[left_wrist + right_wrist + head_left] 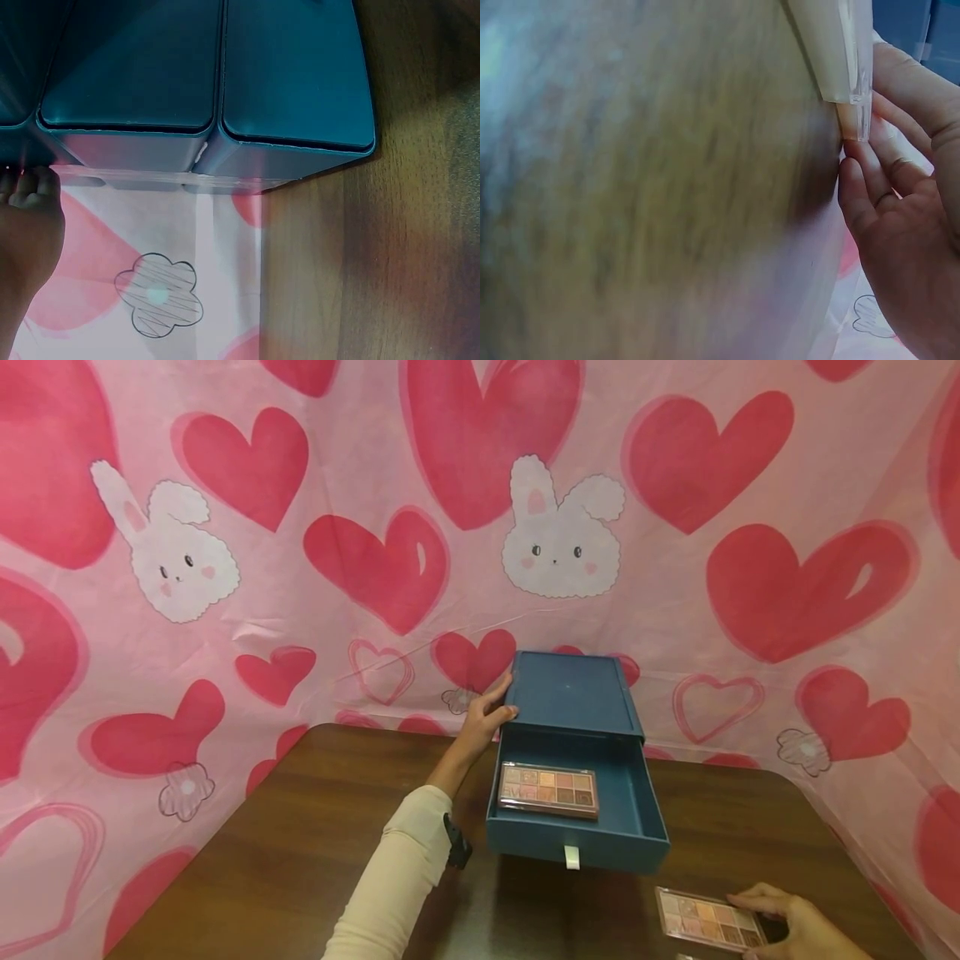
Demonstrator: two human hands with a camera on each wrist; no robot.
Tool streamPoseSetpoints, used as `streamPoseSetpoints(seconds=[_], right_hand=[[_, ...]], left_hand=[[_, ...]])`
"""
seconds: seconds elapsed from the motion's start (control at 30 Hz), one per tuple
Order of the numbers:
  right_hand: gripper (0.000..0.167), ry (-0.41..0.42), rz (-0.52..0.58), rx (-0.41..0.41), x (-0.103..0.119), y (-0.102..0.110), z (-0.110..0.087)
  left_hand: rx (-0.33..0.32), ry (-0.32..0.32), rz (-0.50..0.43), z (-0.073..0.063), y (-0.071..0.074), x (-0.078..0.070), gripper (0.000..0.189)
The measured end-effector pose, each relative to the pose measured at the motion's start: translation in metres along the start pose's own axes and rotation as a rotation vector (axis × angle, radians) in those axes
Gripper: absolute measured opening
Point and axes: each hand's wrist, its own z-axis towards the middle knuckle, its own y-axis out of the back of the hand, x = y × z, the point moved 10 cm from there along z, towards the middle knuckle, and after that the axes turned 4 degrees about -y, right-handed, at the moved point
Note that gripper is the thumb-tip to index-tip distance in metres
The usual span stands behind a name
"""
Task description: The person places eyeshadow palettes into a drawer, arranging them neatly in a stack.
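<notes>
Nearest to us, our right hand (810, 927) pinches a flat rectangular makeup palette with a clear plastic cover and rows of nude and brown pans (708, 920) by its right end, thumb at the near edge and fingers at the far one. It sits low on the right, outside and near the front corner of a blue, open-topped, plastic-looking drawer (615, 852). We judge it light and stiff, easy for one hand; the glossy cover would likely slide under a fingertip, and the powder might well crack in a fall. Its narrow edges look the safest hold, keeping pressure off the cover.

Inside the drawer, toward the left, lies a similar pink-framed palette with a clear cover (547, 789); its right end looks easiest to grasp, since bare drawer floor beside it leaves room for fingers. Our left hand (480, 722) rests against the left side of the blue box-shaped casing (573, 693), thumb near the top edge, fingers not wrapped round it. The casing seems rigid but light enough to skid on the brown wood-grain table (262, 827), and the small pale pull tab (572, 857) looks soft, best pinched
</notes>
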Motion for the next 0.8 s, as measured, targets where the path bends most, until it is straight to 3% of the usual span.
streamPoseSetpoints(seconds=[0.43,0.8], right_hand=[[0.077,0.03,0.008,-0.027,0.0047,0.0011,-0.0009],[0.074,-0.013,-0.029,-0.063,0.0046,0.0083,-0.0011]], left_hand=[[0.004,0.003,-0.008,-0.0003,-0.0003,-0.0001,0.069],[0.009,0.01,0.0,0.0012,0.0006,0.0011,0.068]])
